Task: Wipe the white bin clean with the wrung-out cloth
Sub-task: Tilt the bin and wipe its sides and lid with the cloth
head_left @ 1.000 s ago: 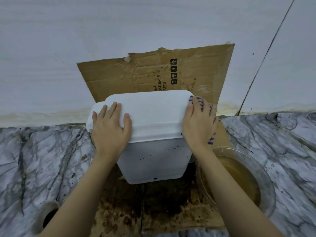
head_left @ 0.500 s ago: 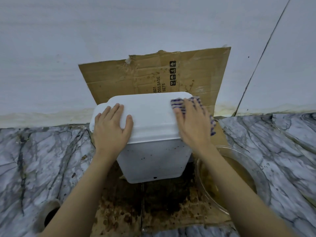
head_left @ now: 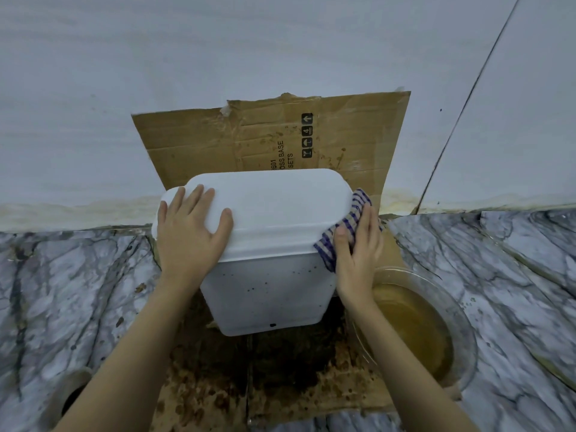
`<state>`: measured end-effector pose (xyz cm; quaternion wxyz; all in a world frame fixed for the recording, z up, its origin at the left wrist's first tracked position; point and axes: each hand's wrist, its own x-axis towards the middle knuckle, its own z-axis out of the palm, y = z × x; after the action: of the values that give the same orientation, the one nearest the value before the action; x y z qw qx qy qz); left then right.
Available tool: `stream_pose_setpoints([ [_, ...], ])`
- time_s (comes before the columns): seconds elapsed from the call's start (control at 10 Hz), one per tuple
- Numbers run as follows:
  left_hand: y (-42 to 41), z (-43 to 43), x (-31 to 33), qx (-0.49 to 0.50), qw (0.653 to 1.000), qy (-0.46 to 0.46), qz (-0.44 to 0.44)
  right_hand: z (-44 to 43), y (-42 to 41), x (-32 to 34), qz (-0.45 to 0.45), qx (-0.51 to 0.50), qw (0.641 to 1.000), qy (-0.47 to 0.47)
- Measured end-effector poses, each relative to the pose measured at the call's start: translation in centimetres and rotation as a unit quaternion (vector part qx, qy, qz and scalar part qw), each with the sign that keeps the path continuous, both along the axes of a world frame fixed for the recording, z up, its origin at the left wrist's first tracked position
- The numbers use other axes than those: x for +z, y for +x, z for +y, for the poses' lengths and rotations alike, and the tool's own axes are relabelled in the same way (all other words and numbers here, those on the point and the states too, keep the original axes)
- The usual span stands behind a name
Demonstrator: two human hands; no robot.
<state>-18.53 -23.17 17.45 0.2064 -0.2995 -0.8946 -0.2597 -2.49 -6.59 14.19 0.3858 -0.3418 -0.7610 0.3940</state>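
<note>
The white bin [head_left: 274, 294] stands on stained cardboard with its lid closed, and dark specks dot its front wall. My left hand [head_left: 190, 232] lies flat on the lid's left end, fingers spread. My right hand [head_left: 358, 247] presses a blue-striped cloth [head_left: 349, 226] against the lid's right edge and the upper right corner of the bin. Much of the cloth is hidden under my palm.
Stained cardboard [head_left: 280, 378] covers the marble floor under the bin and leans up the wall behind it. A glass bowl [head_left: 461, 335] of brown water sits right beside the bin at the right. A round tape roll [head_left: 67, 397] lies at the lower left.
My right hand slid the cloth from the top of the lid, right and down over the lid's right edge. My left hand stayed on the lid.
</note>
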Motion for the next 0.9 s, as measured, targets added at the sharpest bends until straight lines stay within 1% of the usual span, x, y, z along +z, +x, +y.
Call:
stream_pose_setpoints([
  [0.1,0.1,-0.1,-0.1,-0.005,1.0,0.005,0.001,2.2,-0.5,-0.3,0.107,0.019,0.989,-0.096],
  [0.2,0.2,0.0,-0.1,0.0,1.0,0.012,0.002,2.4,-0.9,-0.4,0.145,0.003,0.97,-0.193],
  [0.3,0.3,0.0,-0.2,0.006,1.0,0.016,0.004,0.1,-0.9,-0.4,0.113,-0.024,0.986,-0.121],
  [0.4,0.2,0.0,-0.3,0.004,1.0,0.013,0.006,-0.3,-1.0,0.0,0.096,-0.046,0.991,-0.085],
  [0.5,0.1,0.2,-0.2,0.001,1.0,0.015,0.006,1.4,-1.2,1.3,0.128,-0.014,0.984,-0.121],
  [0.6,0.2,0.2,-0.2,0.003,1.0,0.018,0.006,3.7,-1.2,2.7,0.132,0.01,0.962,-0.237],
  [0.7,0.1,0.2,-0.2,0.007,1.0,0.02,0.008,4.7,-1.1,3.1,0.122,0.033,0.954,-0.271],
  [0.8,0.2,0.1,-0.3,0.009,1.0,0.016,0.01,3.2,-0.6,1.9,0.115,0.043,0.969,-0.216],
  [0.9,0.3,0.1,-0.1,0.01,1.0,0.011,0.007,1.9,-0.2,1.0,0.101,0.051,0.986,-0.121],
])
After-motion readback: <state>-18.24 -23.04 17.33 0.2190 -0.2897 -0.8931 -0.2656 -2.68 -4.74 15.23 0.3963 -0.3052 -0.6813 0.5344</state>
